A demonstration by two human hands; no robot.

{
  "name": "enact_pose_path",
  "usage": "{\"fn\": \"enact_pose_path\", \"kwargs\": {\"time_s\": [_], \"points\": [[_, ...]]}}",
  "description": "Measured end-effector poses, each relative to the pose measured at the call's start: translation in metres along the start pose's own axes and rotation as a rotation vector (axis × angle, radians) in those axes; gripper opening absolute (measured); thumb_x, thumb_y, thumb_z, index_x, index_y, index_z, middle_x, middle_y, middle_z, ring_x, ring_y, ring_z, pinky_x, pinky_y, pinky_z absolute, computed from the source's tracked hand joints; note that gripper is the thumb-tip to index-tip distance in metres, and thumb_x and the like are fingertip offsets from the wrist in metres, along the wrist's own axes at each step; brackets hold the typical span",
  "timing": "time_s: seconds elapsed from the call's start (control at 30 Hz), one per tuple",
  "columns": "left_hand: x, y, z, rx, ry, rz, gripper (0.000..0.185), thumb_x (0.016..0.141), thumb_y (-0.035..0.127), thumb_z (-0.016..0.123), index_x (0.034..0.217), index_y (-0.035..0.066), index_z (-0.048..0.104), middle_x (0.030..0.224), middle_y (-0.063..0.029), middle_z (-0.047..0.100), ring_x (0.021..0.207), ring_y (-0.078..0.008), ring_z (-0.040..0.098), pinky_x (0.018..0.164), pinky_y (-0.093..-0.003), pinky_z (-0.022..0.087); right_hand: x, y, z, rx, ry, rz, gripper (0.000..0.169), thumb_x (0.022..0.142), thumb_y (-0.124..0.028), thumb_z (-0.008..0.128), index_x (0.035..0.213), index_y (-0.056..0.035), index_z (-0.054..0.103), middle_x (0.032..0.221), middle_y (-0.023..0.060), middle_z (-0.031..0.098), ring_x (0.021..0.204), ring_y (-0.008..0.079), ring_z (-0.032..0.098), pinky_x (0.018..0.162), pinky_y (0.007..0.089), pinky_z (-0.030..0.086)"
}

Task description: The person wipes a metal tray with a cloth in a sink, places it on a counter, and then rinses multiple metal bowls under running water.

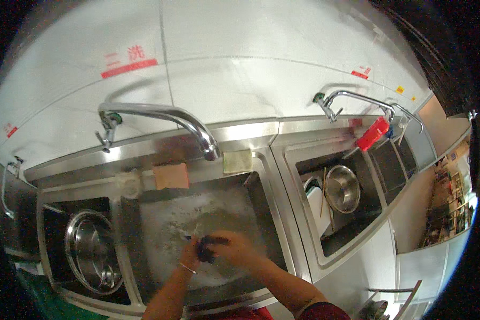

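Note:
My left hand (190, 253), with a thin band at its wrist, is over the middle basin of a stainless steel sink (278, 204). Touching it from the right, my right hand (232, 248) has its fingers around a small dark object (206, 248), which both hands hold. The object's kind cannot be made out. Beneath the hands the basin holds cloudy, foamy water (208, 208) with dark bits in it. An orange-brown sponge or cloth (171, 176) and a pale yellow-green one (237, 161) lie on the basin's back ledge, near the spout of a chrome faucet (211, 150).
The left basin holds round metal bowls (70, 240). In the right basin are a metal pot (359, 188), a white board-like item (318, 210) and a thin stick (324, 188). A red packet (373, 134) hangs by the right faucet (360, 96). A metal rack stands lower right (408, 300).

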State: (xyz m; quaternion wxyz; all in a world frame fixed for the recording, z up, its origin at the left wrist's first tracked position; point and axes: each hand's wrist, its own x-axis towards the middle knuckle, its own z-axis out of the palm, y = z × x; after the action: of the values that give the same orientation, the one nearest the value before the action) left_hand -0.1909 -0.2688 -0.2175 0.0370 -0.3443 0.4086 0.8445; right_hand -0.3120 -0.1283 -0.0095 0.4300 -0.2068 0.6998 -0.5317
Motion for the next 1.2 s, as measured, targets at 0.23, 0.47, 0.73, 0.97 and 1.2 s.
{"fn": "enact_pose_path", "kwargs": {"time_s": [0.23, 0.47, 0.73, 0.97, 1.2], "points": [[-0.072, 0.049, 0.07, 0.664, -0.088, 0.429, 0.054, 0.081, 0.058, 0.057, 0.11, 0.012, 0.058, 0.102, -0.0043, 0.063, 0.089, -0.0243, 0.061, 0.076, -0.0423, 0.052, -0.025, 0.005, 0.015, -0.056, 0.313, -0.112, 0.033, 0.085, -0.029, 0.065, 0.108, -0.0059, 0.061, 0.095, 0.0062, 0.063, 0.085, 0.0147, 0.06, 0.073, 0.0299, 0.051], [-0.091, 0.005, 0.063, -0.7, -0.129, -0.237, 0.023, 0.088, 0.022, 0.062, 0.101, 0.003, 0.06, 0.097, -0.0099, 0.064, 0.083, -0.0251, 0.06, 0.076, -0.0381, 0.052, -0.066, 0.084, 0.033, -1.15, -0.063, -0.661, 0.029, 0.085, -0.019, 0.057, 0.113, -0.0094, 0.058, 0.111, 0.011, 0.058, 0.106, 0.026, 0.054, 0.091, 0.0413, 0.043], [-0.07, -0.006, 0.017, -0.344, -0.339, -0.439, 0.025, 0.086, 0.015, 0.062, 0.107, 0.002, 0.062, 0.09, -0.0113, 0.064, 0.065, -0.0178, 0.058, 0.054, -0.0302, 0.046, -0.077, -0.11, 0.049, -0.801, -0.211, -0.04, 0.021, 0.079, -0.014, 0.059, 0.1, -0.0086, 0.062, 0.109, 0.0138, 0.059, 0.102, 0.0301, 0.056, 0.087, 0.0417, 0.044], [-0.055, 0.027, 0.047, 0.893, -0.43, 0.277, 0.026, 0.087, 0.021, 0.061, 0.108, 0.006, 0.063, 0.101, -0.0126, 0.064, 0.08, -0.0207, 0.061, 0.067, -0.0345, 0.048, -0.009, -0.013, 0.033, -1.208, -0.485, -0.321, 0.024, 0.08, -0.019, 0.061, 0.1, -0.0057, 0.063, 0.103, 0.0154, 0.063, 0.097, 0.0346, 0.06, 0.081, 0.046, 0.048], [-0.092, 0.087, 0.067, 1.537, -0.278, 0.384, 0.036, 0.081, 0.036, 0.06, 0.109, 0.014, 0.062, 0.102, -0.009, 0.066, 0.09, -0.0332, 0.063, 0.076, -0.0458, 0.051, -0.015, -0.019, 0.039, -1.35, -0.397, -0.16, 0.028, 0.082, -0.025, 0.057, 0.099, -0.0039, 0.064, 0.097, 0.0128, 0.067, 0.086, 0.0322, 0.064, 0.074, 0.0463, 0.05]]}}
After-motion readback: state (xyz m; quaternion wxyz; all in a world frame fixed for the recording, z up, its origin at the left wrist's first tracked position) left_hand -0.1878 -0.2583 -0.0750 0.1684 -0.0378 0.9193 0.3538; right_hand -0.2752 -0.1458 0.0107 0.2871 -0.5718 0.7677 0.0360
